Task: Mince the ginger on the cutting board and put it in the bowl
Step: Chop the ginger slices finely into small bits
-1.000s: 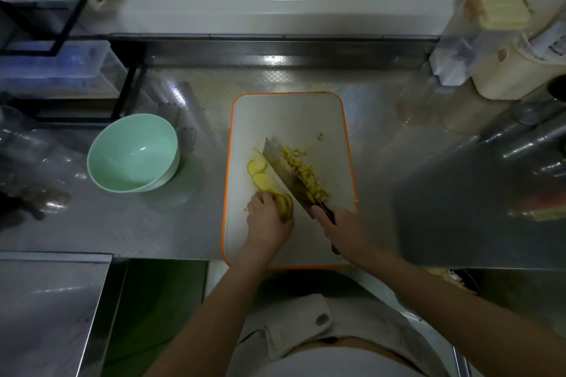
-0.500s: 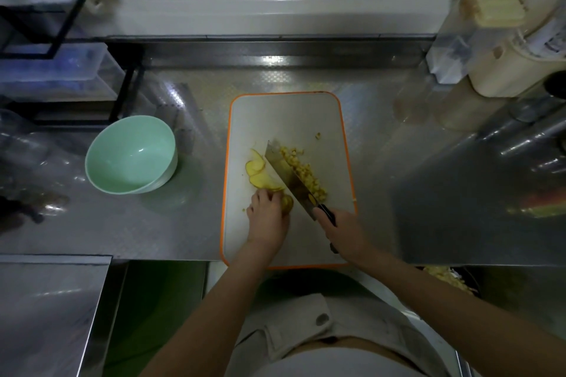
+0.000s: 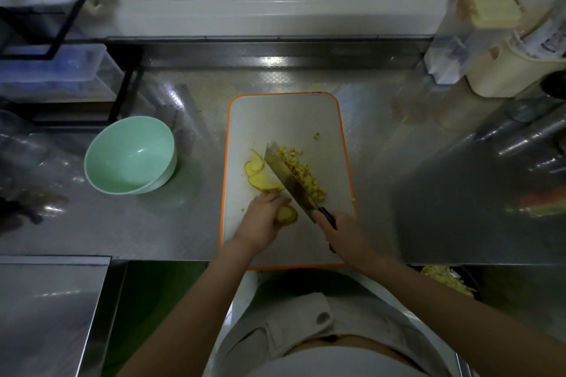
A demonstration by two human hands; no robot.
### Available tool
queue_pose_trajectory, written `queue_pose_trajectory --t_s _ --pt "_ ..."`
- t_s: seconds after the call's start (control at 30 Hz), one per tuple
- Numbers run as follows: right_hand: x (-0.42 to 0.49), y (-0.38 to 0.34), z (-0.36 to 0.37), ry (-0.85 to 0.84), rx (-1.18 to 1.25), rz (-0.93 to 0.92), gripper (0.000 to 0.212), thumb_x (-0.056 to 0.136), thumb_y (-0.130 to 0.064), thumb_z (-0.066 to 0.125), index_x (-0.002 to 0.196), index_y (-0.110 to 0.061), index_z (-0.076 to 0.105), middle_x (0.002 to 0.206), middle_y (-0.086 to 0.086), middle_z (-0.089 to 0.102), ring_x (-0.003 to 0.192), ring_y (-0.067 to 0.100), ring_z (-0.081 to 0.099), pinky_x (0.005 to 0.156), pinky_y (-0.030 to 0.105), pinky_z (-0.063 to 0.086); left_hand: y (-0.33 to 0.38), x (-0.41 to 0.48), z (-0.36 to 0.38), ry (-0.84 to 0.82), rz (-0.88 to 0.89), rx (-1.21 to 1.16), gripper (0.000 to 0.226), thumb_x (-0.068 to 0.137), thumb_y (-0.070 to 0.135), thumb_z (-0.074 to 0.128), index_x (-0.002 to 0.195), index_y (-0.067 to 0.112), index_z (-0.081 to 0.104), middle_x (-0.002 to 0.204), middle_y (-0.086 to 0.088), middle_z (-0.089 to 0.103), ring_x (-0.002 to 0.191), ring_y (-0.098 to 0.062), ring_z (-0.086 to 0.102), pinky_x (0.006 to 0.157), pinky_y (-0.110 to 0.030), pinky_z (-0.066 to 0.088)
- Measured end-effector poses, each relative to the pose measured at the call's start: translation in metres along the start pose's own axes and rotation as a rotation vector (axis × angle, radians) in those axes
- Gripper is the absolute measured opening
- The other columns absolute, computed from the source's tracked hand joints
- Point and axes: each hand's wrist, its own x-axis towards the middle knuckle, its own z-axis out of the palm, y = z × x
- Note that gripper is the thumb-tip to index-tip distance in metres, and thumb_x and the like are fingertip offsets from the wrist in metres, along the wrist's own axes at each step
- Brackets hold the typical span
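Two hands are at work at the near end of the white plastic cutting board with the orange rim [image 3: 284, 113]. Right hand [image 3: 343, 234]: grip closed round the black handle of the broad steel-bladed knife [image 3: 288, 177], whose blade is set on a diagonal across the board's middle. Left hand [image 3: 260, 222]: fingers curled over a round yellow ginger slice [image 3: 287, 214], pinning it to the board just beside the blade's heel. Beyond that hand, a fan of uncut pale yellow ginger slices [image 3: 263, 184] lies against the blade's left face. Along its right face lies the heap of small diced ginger pieces [image 3: 301, 171], with one stray bit farther up the board.

Change over the last second: slight. The blade holds the same diagonal line between slices and dice. The pinned slice sits a shade nearer the person and shows more fully past the fingers. The heap is not visibly larger.

Judgement: chopping is in mid-course. Roughly half the ginger is still in slices, and the dice look coarse for a mince. Transfer has not begun: the mint-green round bowl [image 3: 131, 156] stands empty, well apart to the left on the stainless steel worktop [image 3: 171, 223].
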Motion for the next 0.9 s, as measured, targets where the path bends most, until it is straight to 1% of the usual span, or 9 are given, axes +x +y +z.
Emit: queue_pose_trajectory --t_s 0.13,0.2,0.47,0.53,0.6,0.67,0.77,0.83,0.9 --pt "0.003 0.002 0.001 0.010 0.018 0.012 0.036 0.096 -0.040 0.045 0.062 -0.027 0.043 0.056 -0.008 0.043 0.050 0.009 0.044 0.058 0.029 0.037 -0.003 -0.010 0.002 0.037 -0.065 0.050 0.064 0.076 0.021 0.070 0.135 0.022 0.044 0.135 0.000 0.042 0.126 -0.021 0.035 0.099 -0.029 0.027" --pt "0.003 0.002 0.001 0.011 0.020 0.007 0.036 0.096 -0.040 0.045 0.062 -0.028 0.044 0.056 -0.008 0.044 0.050 0.009 0.044 0.058 0.028 0.037 -0.003 -0.012 0.001 0.058 -0.091 0.071 0.057 0.080 0.024 0.067 0.133 0.023 0.045 0.133 0.001 0.042 0.123 -0.019 0.035 0.093 -0.028 0.027" --pt "0.001 -0.001 0.002 -0.010 -0.028 0.001 0.036 0.096 -0.038 0.045 0.063 -0.023 0.044 0.056 -0.004 0.044 0.050 0.011 0.043 0.055 0.027 0.036 -0.018 -0.008 -0.005 0.075 0.132 0.141 0.042 0.081 0.008 0.062 0.122 0.017 0.057 0.124 -0.006 0.054 0.117 -0.029 0.046 0.090 -0.036 0.036" --pt "0.000 -0.002 0.003 -0.018 -0.042 -0.004 0.036 0.096 -0.037 0.044 0.063 -0.024 0.043 0.056 -0.005 0.044 0.049 0.009 0.043 0.052 0.025 0.034 -0.022 -0.008 -0.005 0.083 0.148 0.134 0.046 0.077 0.008 0.065 0.122 0.017 0.057 0.125 -0.007 0.053 0.117 -0.030 0.046 0.090 -0.038 0.037" --pt "0.000 -0.002 0.003 -0.014 -0.050 -0.004 0.036 0.096 -0.038 0.044 0.063 -0.024 0.043 0.056 -0.006 0.044 0.050 0.008 0.042 0.050 0.023 0.033 -0.019 -0.011 -0.002 0.095 0.053 0.057 0.059 0.074 0.010 0.068 0.130 0.017 0.049 0.129 -0.008 0.048 0.120 -0.028 0.042 0.092 -0.037 0.036" --pt "-0.002 -0.003 0.002 -0.027 -0.049 0.003 0.035 0.097 -0.038 0.043 0.066 -0.023 0.046 0.057 -0.006 0.045 0.050 0.007 0.043 0.050 0.021 0.032 -0.011 -0.016 0.001 0.158 -0.147 -0.111 0.063 0.072 0.017 0.070 0.130 0.017 0.045 0.125 -0.007 0.043 0.116 -0.024 0.039 0.095 -0.036 0.036" --pt "-0.004 -0.006 -0.001 -0.059 -0.079 -0.002 0.036 0.098 -0.039 0.039 0.068 -0.021 0.050 0.057 -0.007 0.046 0.052 0.006 0.045 0.050 0.018 0.031 -0.001 -0.019 0.005 0.264 -0.392 -0.360 0.048 0.077 0.019 0.067 0.119 0.012 0.047 0.114 -0.007 0.042 0.109 -0.022 0.040 0.091 -0.030 0.036" --pt "-0.005 -0.012 -0.002 -0.059 -0.124 -0.021 0.038 0.098 -0.037 0.037 0.063 -0.024 0.045 0.057 -0.008 0.045 0.052 0.004 0.044 0.048 0.015 0.031 0.001 -0.019 0.009 0.314 -0.474 -0.426 0.038 0.080 0.016 0.065 0.114 0.008 0.050 0.111 -0.012 0.045 0.107 -0.025 0.041 0.086 -0.025 0.031" --pt "-0.005 -0.018 -0.004 -0.084 -0.164 -0.047 0.039 0.100 -0.035 0.036 0.062 -0.028 0.042 0.057 -0.011 0.043 0.052 0.000 0.041 0.048 0.015 0.032 0.000 -0.018 0.012 0.350 -0.502 -0.441 0.031 0.079 0.014 0.067 0.106 0.006 0.055 0.106 -0.015 0.048 0.104 -0.028 0.043 0.085 -0.029 0.032"
